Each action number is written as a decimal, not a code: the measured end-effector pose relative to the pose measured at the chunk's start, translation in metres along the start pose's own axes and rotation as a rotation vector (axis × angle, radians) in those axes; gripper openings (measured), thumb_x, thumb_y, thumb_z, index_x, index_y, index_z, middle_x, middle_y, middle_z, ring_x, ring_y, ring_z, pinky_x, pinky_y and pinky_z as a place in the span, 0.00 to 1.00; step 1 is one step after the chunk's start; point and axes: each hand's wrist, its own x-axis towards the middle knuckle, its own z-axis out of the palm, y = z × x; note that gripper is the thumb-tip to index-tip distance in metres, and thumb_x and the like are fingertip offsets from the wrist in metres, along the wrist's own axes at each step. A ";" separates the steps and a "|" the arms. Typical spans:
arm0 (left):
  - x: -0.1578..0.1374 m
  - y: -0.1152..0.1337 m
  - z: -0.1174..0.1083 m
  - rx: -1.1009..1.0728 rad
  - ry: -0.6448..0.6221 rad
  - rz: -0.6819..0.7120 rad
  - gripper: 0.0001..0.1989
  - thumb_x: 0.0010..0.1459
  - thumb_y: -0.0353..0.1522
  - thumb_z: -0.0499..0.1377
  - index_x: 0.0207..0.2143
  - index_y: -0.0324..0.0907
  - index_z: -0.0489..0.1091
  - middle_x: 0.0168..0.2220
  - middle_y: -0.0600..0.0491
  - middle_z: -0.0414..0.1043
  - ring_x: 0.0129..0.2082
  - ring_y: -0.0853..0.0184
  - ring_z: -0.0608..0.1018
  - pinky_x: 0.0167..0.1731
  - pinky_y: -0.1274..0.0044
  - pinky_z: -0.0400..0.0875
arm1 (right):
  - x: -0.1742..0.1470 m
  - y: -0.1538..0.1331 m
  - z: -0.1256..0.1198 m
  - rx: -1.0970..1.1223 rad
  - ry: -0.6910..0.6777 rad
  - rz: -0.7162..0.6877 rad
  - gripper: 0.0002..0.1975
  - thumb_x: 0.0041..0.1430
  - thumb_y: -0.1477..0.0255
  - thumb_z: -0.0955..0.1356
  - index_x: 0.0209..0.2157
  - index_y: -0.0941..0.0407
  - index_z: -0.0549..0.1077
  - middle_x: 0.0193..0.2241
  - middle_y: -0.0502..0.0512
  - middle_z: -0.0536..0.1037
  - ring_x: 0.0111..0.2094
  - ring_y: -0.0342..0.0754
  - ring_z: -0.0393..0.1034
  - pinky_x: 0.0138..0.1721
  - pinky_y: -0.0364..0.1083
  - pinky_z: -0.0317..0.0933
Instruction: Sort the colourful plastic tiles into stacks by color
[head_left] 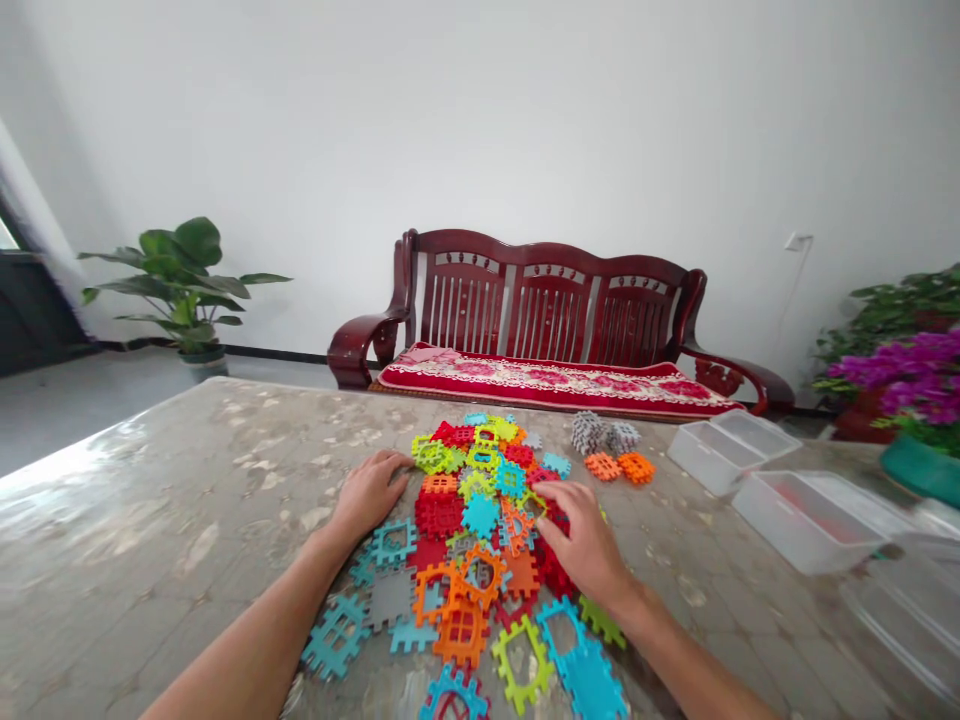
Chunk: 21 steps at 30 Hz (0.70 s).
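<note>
A heap of flat plastic interlocking pieces with notched edges lies on the table between my hands. My left hand (371,495) rests at the heap's left edge, its fingers loosely stretched and holding nothing. On the other side, my right hand (583,535) reaches in with thumb and index finger at a lime-green interlocking piece (535,501); the grip is partly hidden. Around them are a blue piece (481,515), an orange window piece (460,632), a grey square (391,598) and several red pieces (439,515). A lime-green frame (523,664) lies nearer to me.
Grey pieces (589,432) are stacked beyond the heap on the right, beside two orange stacks (636,467). Clear plastic boxes (772,520) stand at the table's right, near a pot of purple flowers (911,385). A wooden bench (551,310) is behind the patterned table (187,520).
</note>
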 end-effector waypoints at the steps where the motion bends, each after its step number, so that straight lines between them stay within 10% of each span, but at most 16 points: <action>1: 0.000 0.000 0.000 0.000 0.002 -0.005 0.17 0.59 0.35 0.52 0.46 0.48 0.76 0.50 0.52 0.75 0.52 0.61 0.75 0.54 0.70 0.66 | -0.002 -0.012 -0.002 0.019 -0.070 -0.035 0.17 0.57 0.70 0.67 0.49 0.50 0.75 0.50 0.56 0.76 0.54 0.55 0.65 0.58 0.57 0.56; 10: 0.001 -0.002 0.001 0.014 -0.010 0.009 0.18 0.59 0.36 0.51 0.47 0.48 0.76 0.51 0.51 0.75 0.53 0.60 0.75 0.55 0.70 0.66 | -0.011 -0.062 0.007 -0.074 -0.415 -0.248 0.27 0.50 0.66 0.74 0.53 0.47 0.72 0.47 0.51 0.78 0.49 0.54 0.65 0.55 0.54 0.57; 16: 0.000 -0.001 0.000 0.003 -0.001 0.009 0.18 0.59 0.36 0.50 0.46 0.48 0.76 0.50 0.51 0.75 0.51 0.59 0.76 0.53 0.70 0.68 | -0.008 -0.057 0.007 0.037 -0.265 -0.205 0.19 0.53 0.70 0.71 0.49 0.50 0.75 0.48 0.52 0.78 0.49 0.52 0.68 0.55 0.51 0.58; 21: 0.002 -0.004 0.001 0.016 -0.016 0.000 0.19 0.59 0.36 0.49 0.47 0.48 0.75 0.51 0.51 0.75 0.52 0.59 0.76 0.52 0.70 0.68 | 0.015 -0.021 -0.012 0.168 -0.093 0.102 0.14 0.64 0.62 0.62 0.38 0.53 0.76 0.34 0.53 0.81 0.37 0.49 0.74 0.40 0.46 0.64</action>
